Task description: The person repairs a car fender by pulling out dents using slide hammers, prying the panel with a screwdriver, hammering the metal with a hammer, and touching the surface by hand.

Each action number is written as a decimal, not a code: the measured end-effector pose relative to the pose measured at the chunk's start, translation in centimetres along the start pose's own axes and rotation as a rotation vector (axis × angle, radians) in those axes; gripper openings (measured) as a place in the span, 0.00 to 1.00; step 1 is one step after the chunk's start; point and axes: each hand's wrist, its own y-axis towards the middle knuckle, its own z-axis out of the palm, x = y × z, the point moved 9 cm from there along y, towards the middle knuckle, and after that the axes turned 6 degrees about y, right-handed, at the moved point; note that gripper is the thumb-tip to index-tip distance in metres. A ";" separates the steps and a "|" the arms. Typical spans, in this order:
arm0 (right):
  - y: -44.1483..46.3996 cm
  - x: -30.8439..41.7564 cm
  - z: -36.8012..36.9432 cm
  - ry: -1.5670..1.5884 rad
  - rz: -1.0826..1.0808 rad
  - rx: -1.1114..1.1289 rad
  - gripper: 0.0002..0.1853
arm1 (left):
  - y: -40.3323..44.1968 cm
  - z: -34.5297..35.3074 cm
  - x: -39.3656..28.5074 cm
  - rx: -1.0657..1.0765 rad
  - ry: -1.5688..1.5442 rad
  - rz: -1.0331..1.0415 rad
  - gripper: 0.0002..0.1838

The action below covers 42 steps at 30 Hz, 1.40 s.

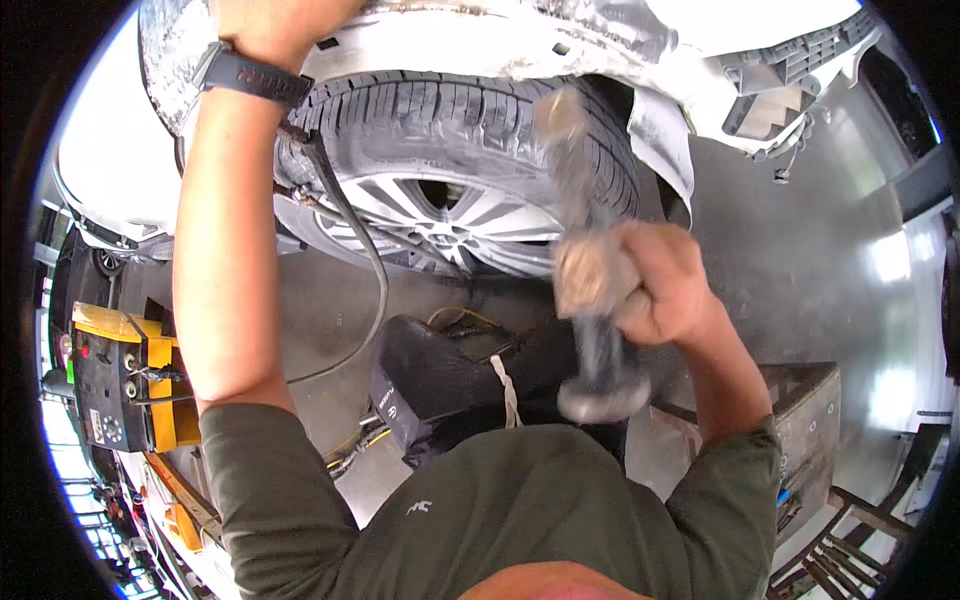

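My left hand (285, 22) is at the top edge, by the white car's body edge (440, 48); its fingers are cut off by the frame. My right hand (665, 280) is closed on a motion-blurred metal tool (597, 345). The tool has a thick block at the middle and a round, flat end toward me. Its far end rises in front of the tyre (430, 125), near the car's edge. Below the tyre tread shows the silver wheel rim (455, 232). A dark cable (375, 265) hangs from near my left wrist.
A yellow and black machine (115, 380) stands at the left. A worn wooden stool or box (810, 440) is at the right, near my elbow, with a slatted wooden piece (840, 555) below. Hoses lie on the floor by my legs. Exposed bumper parts (765, 100) hang at upper right.
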 end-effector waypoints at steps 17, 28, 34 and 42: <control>0.0 -2.4 -0.3 0.051 0.114 -0.106 0.25 | 0.0 0.1 -0.2 -0.030 0.061 0.013 0.24; -0.1 -1.6 0.2 0.074 0.142 -0.125 0.25 | -0.2 0.0 0.0 -0.093 0.024 0.048 0.24; 0.1 -2.4 0.2 0.051 0.249 -0.131 0.24 | 0.4 -0.4 -0.1 -0.020 0.034 -0.019 0.25; -15.7 -3.5 3.7 0.276 0.672 -0.399 0.15 | -0.7 -0.4 -2.9 0.223 0.161 -0.035 0.36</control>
